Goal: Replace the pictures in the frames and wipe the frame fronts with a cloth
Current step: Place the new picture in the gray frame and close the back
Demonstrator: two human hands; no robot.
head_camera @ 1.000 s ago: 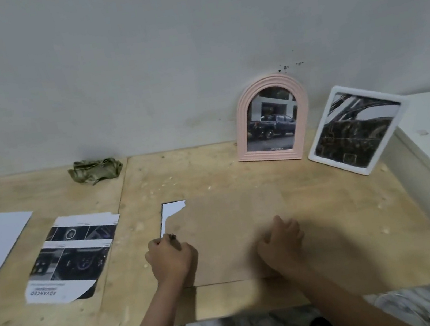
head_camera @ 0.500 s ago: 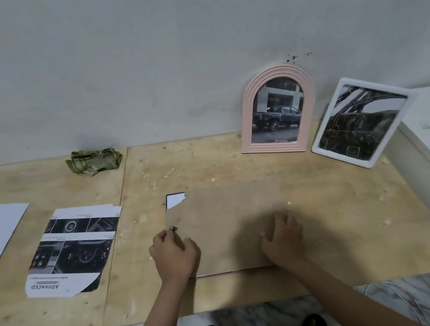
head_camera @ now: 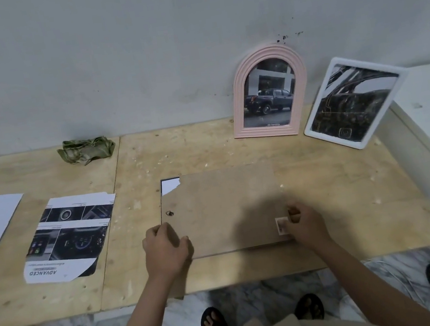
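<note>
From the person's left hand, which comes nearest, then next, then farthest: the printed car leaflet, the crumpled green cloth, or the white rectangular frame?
1. Printed car leaflet, just left of the left hand.
2. Crumpled green cloth, back left by the wall.
3. White rectangular frame, far right.

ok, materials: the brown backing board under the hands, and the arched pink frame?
Backing board: looks like matte brown fibreboard or hardboard; its flat, grainless face and chipped far-left corner suggest so. Arched pink frame: probably moulded plastic, with smooth, uniform ridges and a low sheen; painted wood is possible.
</note>
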